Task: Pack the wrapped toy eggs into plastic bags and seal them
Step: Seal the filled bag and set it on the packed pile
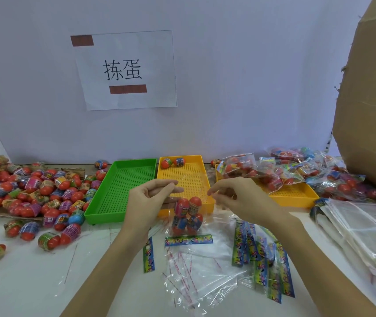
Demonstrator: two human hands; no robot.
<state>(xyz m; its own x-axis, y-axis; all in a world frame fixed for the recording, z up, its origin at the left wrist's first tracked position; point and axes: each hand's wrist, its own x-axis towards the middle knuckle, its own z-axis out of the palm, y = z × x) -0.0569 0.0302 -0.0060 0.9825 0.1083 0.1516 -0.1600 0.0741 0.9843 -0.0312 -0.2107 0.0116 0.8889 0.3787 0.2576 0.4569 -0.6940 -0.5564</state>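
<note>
bag: clear plastic bag (188, 216) is hanging mouth-up btwn both hands, long axis vertical, bottom w/ printed header strip (189, 240) nearly touching the desk (33, 282)
contents: four wrapped toy eggs (188, 216) are sitting inside in two rows of two, low in the bag, below both hands
left hand: left hand (147, 202) is pinching the bag's upper left edge, thumb & forefinger closed on the film
right hand: right hand (235, 197) is pinching the upper right edge of the flap, fingers curled on the film
key relation: mouth/flap is running left-right btwn the two pinches, just in front of the yellow tray (202, 163); eggs are hanging straight down from it. Both hands abt equally near the flap, so prob a two-hand fold-over seal
step (est.): filling looks done, sealing not yet done; can't tell if adhesive liner is off
supply: loose eggs pile (33, 191) is lying well left of the left hand, beyond the green tray (146, 162)
done stock: sealed egg bags (296, 172) are piling up right, over the second yellow tray (296, 197)
spares: empty bags (205, 271) are lying on the desk under the forearms
</note>
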